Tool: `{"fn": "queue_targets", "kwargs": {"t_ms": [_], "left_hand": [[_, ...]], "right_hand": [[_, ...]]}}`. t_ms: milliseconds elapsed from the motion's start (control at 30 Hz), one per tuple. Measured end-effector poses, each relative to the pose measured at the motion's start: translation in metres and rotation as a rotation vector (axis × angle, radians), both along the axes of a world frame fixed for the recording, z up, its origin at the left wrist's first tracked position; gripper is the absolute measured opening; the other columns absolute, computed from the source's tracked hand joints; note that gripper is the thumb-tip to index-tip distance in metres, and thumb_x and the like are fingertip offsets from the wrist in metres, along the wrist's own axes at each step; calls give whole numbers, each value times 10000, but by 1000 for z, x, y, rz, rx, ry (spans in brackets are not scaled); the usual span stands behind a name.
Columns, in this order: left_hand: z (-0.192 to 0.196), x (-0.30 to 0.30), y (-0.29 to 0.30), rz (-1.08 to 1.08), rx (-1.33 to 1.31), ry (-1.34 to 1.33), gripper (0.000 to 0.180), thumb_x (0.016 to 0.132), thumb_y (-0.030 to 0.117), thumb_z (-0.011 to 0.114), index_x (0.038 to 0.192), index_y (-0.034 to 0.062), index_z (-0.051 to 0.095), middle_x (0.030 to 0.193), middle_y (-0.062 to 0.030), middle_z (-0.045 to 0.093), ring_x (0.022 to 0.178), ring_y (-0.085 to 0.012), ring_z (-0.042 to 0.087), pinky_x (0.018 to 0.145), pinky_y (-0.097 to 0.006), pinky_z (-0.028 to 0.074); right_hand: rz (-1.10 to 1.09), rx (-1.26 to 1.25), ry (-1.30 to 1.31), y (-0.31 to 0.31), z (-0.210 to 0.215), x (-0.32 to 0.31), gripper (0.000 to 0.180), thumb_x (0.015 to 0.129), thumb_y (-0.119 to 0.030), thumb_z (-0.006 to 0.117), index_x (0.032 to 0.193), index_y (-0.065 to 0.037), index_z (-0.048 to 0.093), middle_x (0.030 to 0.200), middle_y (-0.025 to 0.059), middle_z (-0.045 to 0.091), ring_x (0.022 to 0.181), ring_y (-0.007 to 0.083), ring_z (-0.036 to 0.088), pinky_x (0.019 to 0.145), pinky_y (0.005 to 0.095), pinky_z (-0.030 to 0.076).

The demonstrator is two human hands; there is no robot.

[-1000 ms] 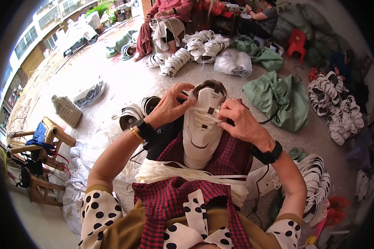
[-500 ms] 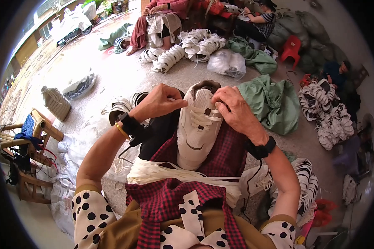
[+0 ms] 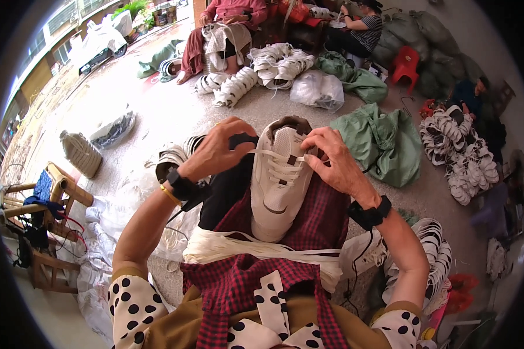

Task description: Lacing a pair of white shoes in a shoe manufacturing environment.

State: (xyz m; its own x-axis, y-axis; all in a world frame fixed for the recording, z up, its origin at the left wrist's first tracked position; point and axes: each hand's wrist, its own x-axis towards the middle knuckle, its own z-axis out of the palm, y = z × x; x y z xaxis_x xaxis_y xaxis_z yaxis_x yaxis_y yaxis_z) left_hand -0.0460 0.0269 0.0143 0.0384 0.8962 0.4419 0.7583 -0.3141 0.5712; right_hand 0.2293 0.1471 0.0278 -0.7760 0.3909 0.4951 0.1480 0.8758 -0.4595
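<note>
A cream-white sneaker (image 3: 272,200) rests on my lap over a red-and-black checked apron (image 3: 326,216), its toe toward me and its brown-lined opening away. A flat white shoelace (image 3: 283,170) crosses its lower eyelets in several rows. On the left of the tongue, my left hand (image 3: 224,148) pinches one lace end, which stretches from the shoe to the fingertips. My right hand (image 3: 332,158) is closed at the shoe's right eyelet edge, thumb and forefinger pinching the lace there. A bundle of loose white laces (image 3: 215,247) lies across my lap, nearer than the toe.
Striped white shoes (image 3: 428,256) are stacked at my right, with more shoe piles (image 3: 282,63) ahead and a heap (image 3: 460,154) far right. A green sack (image 3: 384,145) lies beyond my right hand. Bamboo chair (image 3: 55,192) stands left. Other people sit at the back, near a red stool (image 3: 406,65).
My left hand has drawn back slightly from the shoe, with the lace now stretched out toward it. The right hand has shifted slightly down along the eyelet edge.
</note>
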Motion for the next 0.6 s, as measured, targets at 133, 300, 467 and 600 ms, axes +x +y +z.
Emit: {"fn": "queue_targets", "kwargs": {"t_ms": [133, 300, 467, 600], "left_hand": [[1, 22, 5, -110, 35, -22, 241, 883, 219, 710, 981, 11, 637, 999, -131, 641, 851, -211, 637, 768, -343, 516], [13, 26, 16, -96, -164, 6, 242, 900, 241, 685, 915, 3, 640, 722, -84, 624, 691, -187, 618, 610, -331, 488], [19, 29, 31, -144, 56, 4, 179, 868, 147, 616, 1003, 31, 610, 978, -126, 595, 743, -232, 642, 657, -364, 515], [14, 28, 36, -226, 115, 201, 184, 800, 62, 531, 975, 34, 579, 949, -148, 569, 755, -295, 617, 671, -403, 505]], "right_hand": [[-114, -63, 95, -5, -7, 1, 201, 903, -196, 663, 951, -11, 600, 962, 140, 593, 857, 277, 595, 767, 403, 509], [-207, -62, 10, -5, -12, 2, 337, 937, -330, 678, 884, -5, 602, 802, 132, 595, 723, 270, 601, 678, 391, 496], [-221, -105, -63, -18, -7, -6, 256, 907, -245, 691, 920, -5, 604, 809, 113, 595, 730, 270, 638, 642, 387, 497], [-50, 183, 68, -19, -1, -25, 146, 855, -103, 660, 957, -14, 605, 964, 126, 593, 840, 296, 604, 748, 416, 511]]}}
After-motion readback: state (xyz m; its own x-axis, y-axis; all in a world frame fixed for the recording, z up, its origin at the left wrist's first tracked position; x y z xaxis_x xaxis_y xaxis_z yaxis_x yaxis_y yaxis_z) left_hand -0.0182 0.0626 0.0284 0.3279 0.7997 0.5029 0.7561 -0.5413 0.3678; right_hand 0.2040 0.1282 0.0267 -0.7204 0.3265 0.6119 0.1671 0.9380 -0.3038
